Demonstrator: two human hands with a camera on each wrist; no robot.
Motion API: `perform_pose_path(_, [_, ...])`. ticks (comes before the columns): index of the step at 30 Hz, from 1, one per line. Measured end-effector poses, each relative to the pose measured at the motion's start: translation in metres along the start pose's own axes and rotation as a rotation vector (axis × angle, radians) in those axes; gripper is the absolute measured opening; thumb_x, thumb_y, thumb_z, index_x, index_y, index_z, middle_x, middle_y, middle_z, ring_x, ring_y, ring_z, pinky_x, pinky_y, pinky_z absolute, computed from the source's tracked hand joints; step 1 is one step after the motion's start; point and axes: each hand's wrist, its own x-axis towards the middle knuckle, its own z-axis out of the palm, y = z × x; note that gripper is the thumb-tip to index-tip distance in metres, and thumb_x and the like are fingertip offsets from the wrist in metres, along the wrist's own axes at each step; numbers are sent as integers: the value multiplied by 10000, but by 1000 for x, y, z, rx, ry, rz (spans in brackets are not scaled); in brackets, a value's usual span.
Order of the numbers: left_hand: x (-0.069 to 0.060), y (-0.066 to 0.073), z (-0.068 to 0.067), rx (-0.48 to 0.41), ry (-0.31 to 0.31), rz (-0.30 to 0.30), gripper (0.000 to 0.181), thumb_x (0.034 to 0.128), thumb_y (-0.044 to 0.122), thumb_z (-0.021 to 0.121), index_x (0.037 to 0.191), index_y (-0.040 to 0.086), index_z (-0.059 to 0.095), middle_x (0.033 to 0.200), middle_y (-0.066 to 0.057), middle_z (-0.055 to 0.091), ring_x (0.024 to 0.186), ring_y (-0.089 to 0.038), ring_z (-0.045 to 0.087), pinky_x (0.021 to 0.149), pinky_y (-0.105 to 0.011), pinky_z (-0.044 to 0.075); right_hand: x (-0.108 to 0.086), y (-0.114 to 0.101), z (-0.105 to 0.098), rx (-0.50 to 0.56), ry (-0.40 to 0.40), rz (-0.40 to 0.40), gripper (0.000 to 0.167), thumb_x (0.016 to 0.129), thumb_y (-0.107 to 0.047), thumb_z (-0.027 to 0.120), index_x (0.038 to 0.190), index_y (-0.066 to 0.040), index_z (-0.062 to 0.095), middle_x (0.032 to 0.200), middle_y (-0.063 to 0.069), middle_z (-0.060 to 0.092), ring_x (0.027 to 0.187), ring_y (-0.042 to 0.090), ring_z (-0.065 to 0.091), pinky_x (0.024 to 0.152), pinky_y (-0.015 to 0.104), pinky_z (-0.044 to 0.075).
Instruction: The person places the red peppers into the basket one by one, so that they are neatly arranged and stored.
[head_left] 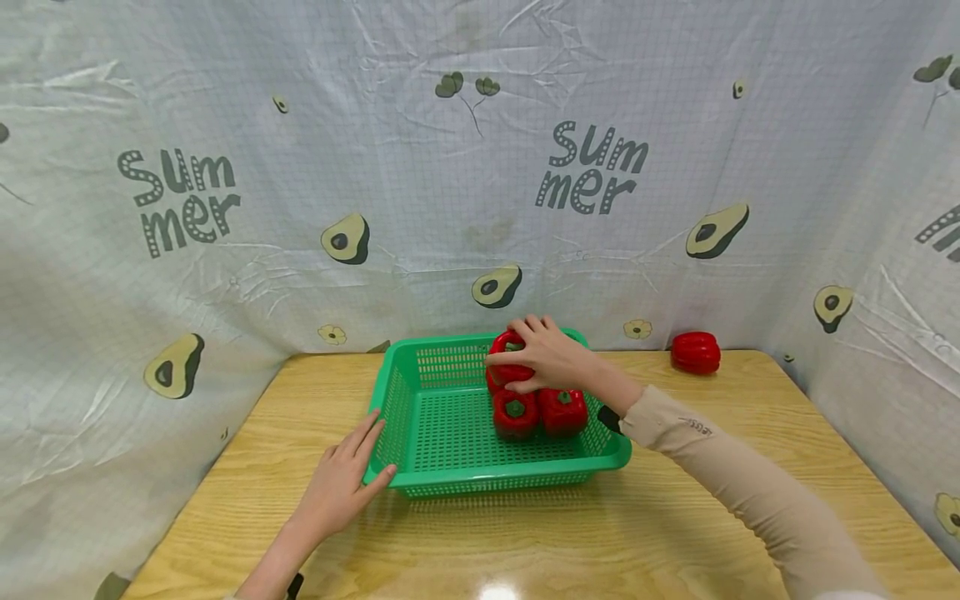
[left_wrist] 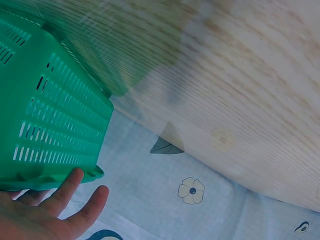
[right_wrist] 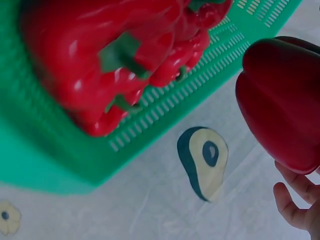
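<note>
A green plastic basket (head_left: 442,477) with slotted walls stands on the wooden table. Straight fingers of my left hand (head_left: 341,483) touch its left rim near the front corner. Over the basket's back right part, my right hand (head_left: 555,357) grips a red bell pepper (head_left: 513,363). In the right wrist view this held bell pepper (right_wrist: 282,107) appears at the right edge, with fingertips (right_wrist: 295,182) beneath it. Several more red bell peppers (head_left: 516,415) with green stems sit in the basket's right half, partly hidden by the hand and the held one.
Another red bell pepper (head_left: 696,352) lies on the table (head_left: 720,442) at the back right, near the hanging sheet. That pale sheet (head_left: 420,192), printed with avocados and lettering, covers the back and both sides.
</note>
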Motion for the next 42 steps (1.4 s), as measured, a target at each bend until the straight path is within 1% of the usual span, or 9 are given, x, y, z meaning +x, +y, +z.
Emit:
perform_pose_path(6, [0,0,0,-11,-12,-10,617,848,323,572,1350,27,370,1431,-116,314,1175,-348,466,851,-566,383,15,-5,13,22,-10,35,469,765,-455,639,1194,-292,541,1055,87,514,808,218,412,644,346,323])
perform_pose_path(10, [-1,0,-1,-12,-15,-16,617,862,355,546,1354,29,365,1433,-114,313,1185,-345,459,855,-565,380,24,-11,24,25,-28,68,504,790,-485,595,1233,-260,511,1084,71,510,842,227,412,656,352,333])
perform_pose_path(13, [0,0,-1,-14,-17,-17,620,872,384,523,1356,30,364,1432,-114,314,1189,-344,456,856,-564,381,29,-14,33,20,-58,96,554,810,-514,553,1273,-224,465,1104,59,500,852,228,406,671,352,337])
perform_pose_path(19, [1,1,-3,-15,-16,-11,619,864,363,542,1354,27,367,1436,-115,309,1183,-346,462,859,-567,382,36,-21,48,84,-139,162,599,827,-501,543,1309,-175,401,1152,77,464,902,245,384,717,365,348])
perform_pose_path(25, [1,1,-3,-17,-14,-13,617,861,359,546,1353,30,370,1435,-112,311,1180,-343,465,859,-565,382,41,-27,60,150,-187,210,599,836,-462,554,1324,-164,377,1206,120,425,975,273,371,733,391,361])
perform_pose_path(31, [1,1,-2,-15,-9,-12,620,868,385,528,1352,31,372,1431,-114,319,1181,-339,465,857,-563,384,45,-31,72,139,-239,222,623,847,-449,544,1353,-149,341,1243,144,404,1019,291,387,761,417,372])
perform_pose_path(34, [1,0,-2,-15,-8,-10,622,868,390,526,1353,32,371,1431,-112,320,1182,-338,466,855,-563,385,47,-32,76,167,-276,231,630,857,-440,534,1372,-146,322,1268,151,388,1050,293,384,791,428,366])
perform_pose_path(37, [1,0,-2,-15,-7,-9,620,866,376,533,1354,31,369,1432,-112,318,1179,-341,467,850,-564,387,49,-33,81,183,-316,243,620,868,-436,517,1382,-159,308,1303,150,365,1097,293,378,834,450,360])
perform_pose_path(42, [1,0,-2,-14,-8,-8,616,872,379,525,1351,25,370,1431,-113,317,1178,-342,468,844,-566,390,53,-34,87,162,-378,245,593,879,-445,490,1388,-215,290,1349,124,343,1164,282,379,907,495,363])
